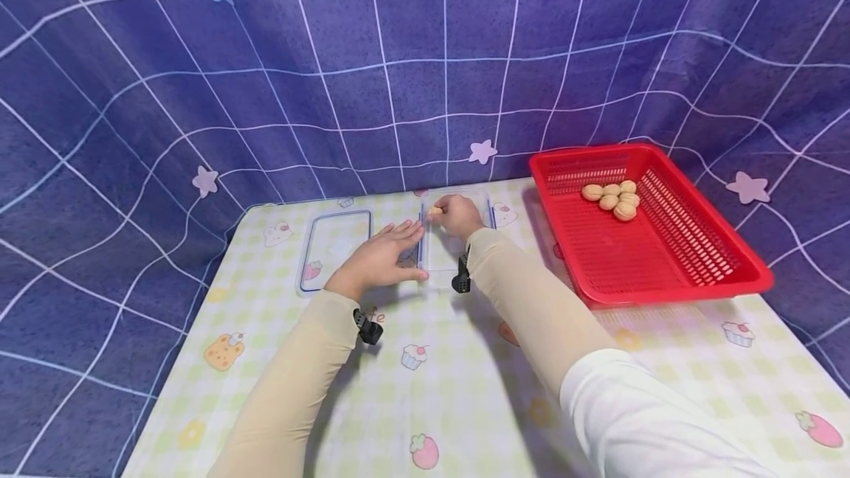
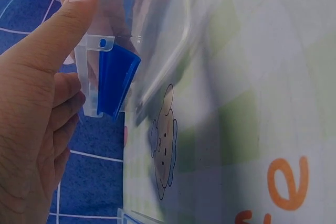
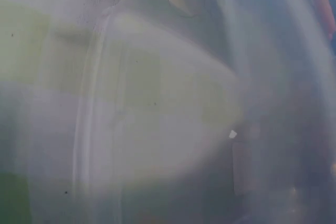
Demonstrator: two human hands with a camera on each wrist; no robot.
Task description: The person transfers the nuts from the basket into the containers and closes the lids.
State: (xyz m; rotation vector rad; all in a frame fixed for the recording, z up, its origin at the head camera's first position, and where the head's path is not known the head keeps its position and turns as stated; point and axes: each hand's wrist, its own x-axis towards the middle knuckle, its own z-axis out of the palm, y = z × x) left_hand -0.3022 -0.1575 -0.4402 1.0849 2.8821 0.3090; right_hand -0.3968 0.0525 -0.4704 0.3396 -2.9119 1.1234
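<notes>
A clear plastic box with blue side clips stands at the far middle of the table. My left hand lies along its left side, fingers and thumb outstretched. In the left wrist view, the left thumb reaches the box's rim beside a blue clip. With bent fingers, my right hand pinches a walnut at the box's far left part; the fingers partly hide the walnut. The right wrist view shows mostly the blurred clear plastic wall, with the hand's grip out of sight.
A clear lid with a blue seal lies left of the box. On the right stands a red slotted basket holding several walnuts. A blue grid-patterned curtain hangs behind the checked tablecloth.
</notes>
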